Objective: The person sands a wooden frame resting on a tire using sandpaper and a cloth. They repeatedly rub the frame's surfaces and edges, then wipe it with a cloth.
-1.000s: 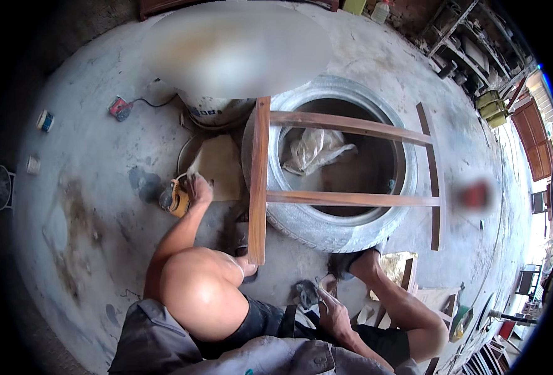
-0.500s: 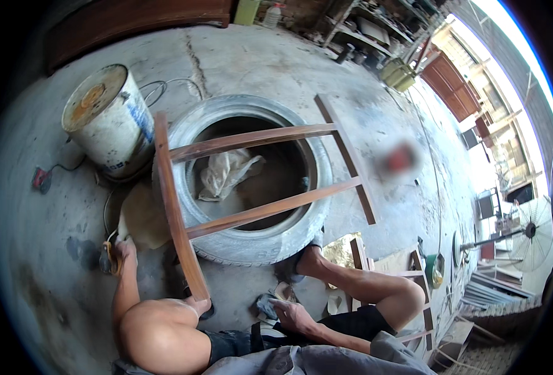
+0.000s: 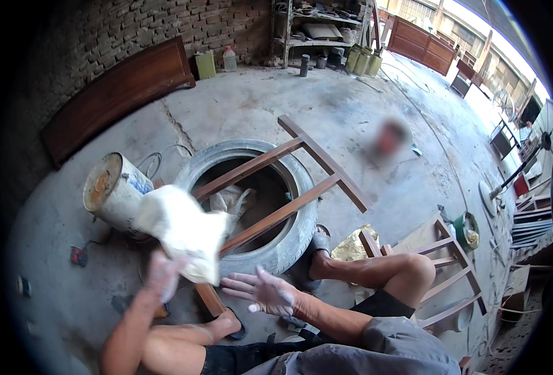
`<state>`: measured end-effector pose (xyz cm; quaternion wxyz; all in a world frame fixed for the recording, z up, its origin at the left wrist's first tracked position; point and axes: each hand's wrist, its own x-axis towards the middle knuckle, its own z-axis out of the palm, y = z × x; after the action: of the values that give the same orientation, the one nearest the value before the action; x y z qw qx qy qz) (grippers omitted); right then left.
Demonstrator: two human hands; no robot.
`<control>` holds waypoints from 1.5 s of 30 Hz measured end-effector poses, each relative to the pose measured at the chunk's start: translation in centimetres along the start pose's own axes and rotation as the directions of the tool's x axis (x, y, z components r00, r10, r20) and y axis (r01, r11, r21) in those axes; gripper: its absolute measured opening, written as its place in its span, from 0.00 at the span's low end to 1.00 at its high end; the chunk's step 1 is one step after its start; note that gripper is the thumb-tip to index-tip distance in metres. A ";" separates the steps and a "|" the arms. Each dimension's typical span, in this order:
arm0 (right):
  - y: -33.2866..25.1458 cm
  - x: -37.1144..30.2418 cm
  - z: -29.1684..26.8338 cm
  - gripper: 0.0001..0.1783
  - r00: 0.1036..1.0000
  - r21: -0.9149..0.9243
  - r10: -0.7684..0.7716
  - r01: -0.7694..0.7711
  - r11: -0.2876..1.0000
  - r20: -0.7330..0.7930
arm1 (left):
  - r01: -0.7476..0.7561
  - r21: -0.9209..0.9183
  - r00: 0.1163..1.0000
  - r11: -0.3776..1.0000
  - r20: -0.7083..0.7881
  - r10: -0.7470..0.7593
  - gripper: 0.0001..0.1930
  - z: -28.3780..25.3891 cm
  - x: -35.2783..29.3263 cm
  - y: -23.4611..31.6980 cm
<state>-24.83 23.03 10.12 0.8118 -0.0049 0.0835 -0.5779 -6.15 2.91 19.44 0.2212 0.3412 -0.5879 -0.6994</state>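
Note:
My left hand (image 3: 162, 275) is raised and grips the lower edge of a cream-white sheet (image 3: 186, 234), limp and smeared by motion; I cannot tell if it is cloth or paper. Beside the sheet's lower corner, my right hand (image 3: 265, 292) is stretched out with fingers spread, holding nothing. Behind the sheet a brown wooden frame (image 3: 276, 215), two long rails with crosspieces, lies across a grey, dusty tyre (image 3: 295, 250). The sheet covers much of the frame's left crosspiece, whose near end (image 3: 209, 299) shows below. A pale plastic bag (image 3: 231, 199) is inside the tyre.
A stained white bucket (image 3: 117, 190) stands left of the tyre, a red and black tool (image 3: 78, 255) near it. Another wooden frame (image 3: 457, 275) leans at right by a green bucket (image 3: 467, 231). A brown panel (image 3: 120, 97) rests along the brick wall. A stand fan (image 3: 490, 190) is far right.
My left hand has risen from the floor, lifting the cream-white sheet in front of the frame. My right hand has moved forward and opened, leaving the greyish cloth-like thing by my lap. The view has tilted up.

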 end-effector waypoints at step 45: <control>-20.8 -3.2 -14.6 0.46 0.815 -0.455 -0.547 -0.419 -0.786 0.194 | 0.362 0.899 0.823 0.248 -0.433 0.369 0.53 -6.3 16.5 -19.4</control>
<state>-47.44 20.37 -1.65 0.0437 -0.6205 0.7647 -0.1683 -10.75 -8.94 -3.45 0.1292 0.5921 -0.7939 -0.0491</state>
